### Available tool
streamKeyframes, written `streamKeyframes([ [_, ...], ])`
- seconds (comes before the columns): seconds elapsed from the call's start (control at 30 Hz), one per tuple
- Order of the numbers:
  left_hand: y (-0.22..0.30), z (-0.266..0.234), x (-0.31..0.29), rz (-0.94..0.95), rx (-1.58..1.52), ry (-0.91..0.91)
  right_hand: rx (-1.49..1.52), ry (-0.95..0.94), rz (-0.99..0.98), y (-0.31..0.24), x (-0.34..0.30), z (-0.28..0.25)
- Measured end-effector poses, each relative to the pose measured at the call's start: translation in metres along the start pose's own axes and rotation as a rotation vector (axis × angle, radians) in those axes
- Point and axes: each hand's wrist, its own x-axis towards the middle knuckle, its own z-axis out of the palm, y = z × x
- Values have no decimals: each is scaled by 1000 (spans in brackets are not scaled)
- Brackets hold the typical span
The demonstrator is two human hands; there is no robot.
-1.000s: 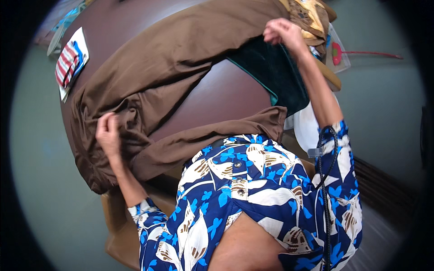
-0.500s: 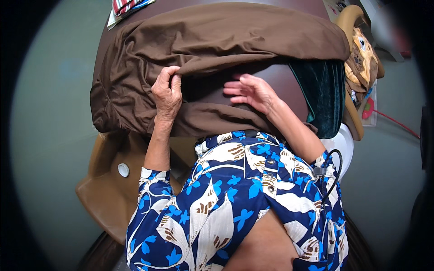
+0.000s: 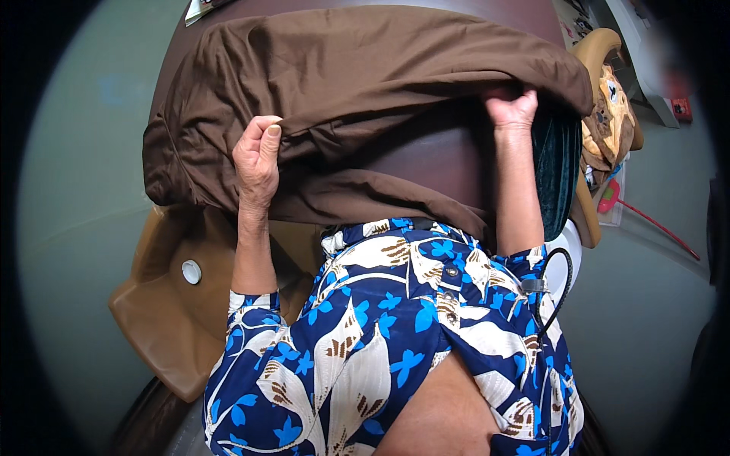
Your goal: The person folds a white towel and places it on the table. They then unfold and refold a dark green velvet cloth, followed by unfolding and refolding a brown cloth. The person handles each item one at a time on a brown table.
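Note:
A large brown cloth [image 3: 380, 57] lies bunched across the dark red-brown table [image 3: 433, 152], with an open gap between its far part and a strip along the near edge. At the left end of this gap, my left hand [image 3: 257, 163] pinches the cloth's edge between thumb and fingers. My right hand [image 3: 513, 112] is at the right end, closed on the same edge; its fingers are partly hidden under the fabric. The edge runs stretched between both hands. Just right of my right forearm hangs a dark green velvety cloth [image 3: 557, 163].
A tan chair [image 3: 163, 327] with a small white round lid [image 3: 192, 271] on its seat stands at left. On the right, another tan chair [image 3: 597, 47] holds patterned fabric [image 3: 612, 114]. A red stick [image 3: 658, 229] lies beyond it. Papers [image 3: 199, 9] sit at the table's far left.
My right hand has moved right from over the gap and taken hold of the cloth's edge. My left hand has shifted slightly left, still pinching, and the edge is straighter.

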Motion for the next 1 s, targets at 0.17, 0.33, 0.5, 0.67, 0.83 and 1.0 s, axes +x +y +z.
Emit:
streamKeyframes([
  [0.17,-13,-16,1,-102,-114,-90,-99,111,-239,-40,0,3],
  [0.33,13,1,0,-193,189,-276,-182,289,-270,-93,12,-30],
  [0.5,13,7,-5,31,612,-331,-214,170,-473,-174,4,-66],
  [0.67,7,3,6,258,732,-107,-376,126,-662,-233,-36,-57],
  [0.83,6,-11,38,226,658,101,-554,62,-746,-258,-49,-48],
  [1.0,-6,-24,74,182,606,115,-686,81,-718,-269,-39,-56],
])
